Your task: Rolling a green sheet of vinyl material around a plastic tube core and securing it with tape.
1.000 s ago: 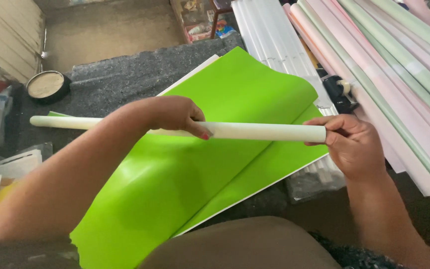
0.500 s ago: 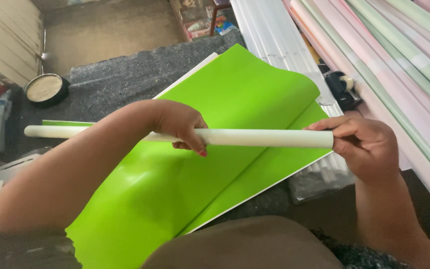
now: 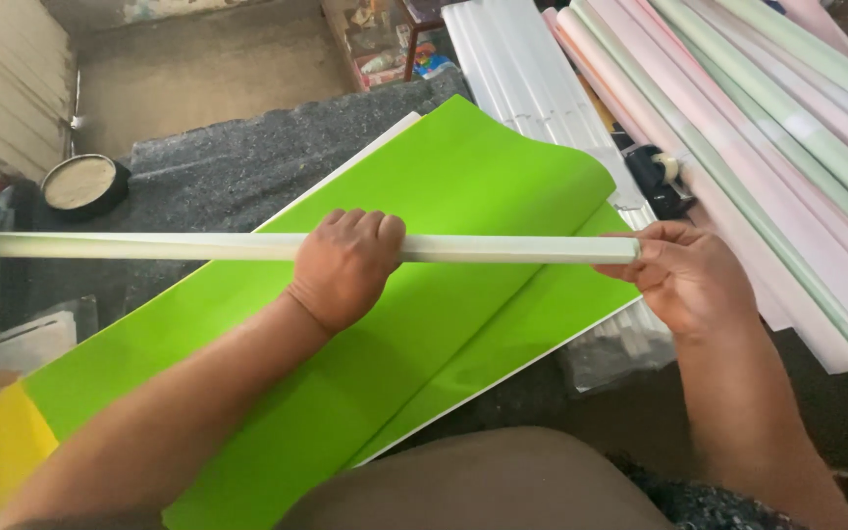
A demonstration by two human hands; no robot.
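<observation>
Left hand [image 3: 344, 267] now knuckles-up atop white roll [image 3: 503, 249]

Around my dark speckled surface [image 3: 238, 162]

Rolled sheets in pink and pale green [image 3: 768, 128] lie stacked at my right, a tape dispenser [image 3: 658, 175] just beside them; a round tin [image 3: 82, 185] sits far left, white ribbed panels [image 3: 517, 69] lie ahead.

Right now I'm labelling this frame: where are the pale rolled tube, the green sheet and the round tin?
pale rolled tube [image 3: 503, 249]: head view, bare middle stretch between the hands.
green sheet [image 3: 463, 177]: head view, upper curled half.
round tin [image 3: 79, 184]: head view, its pale top.
</observation>
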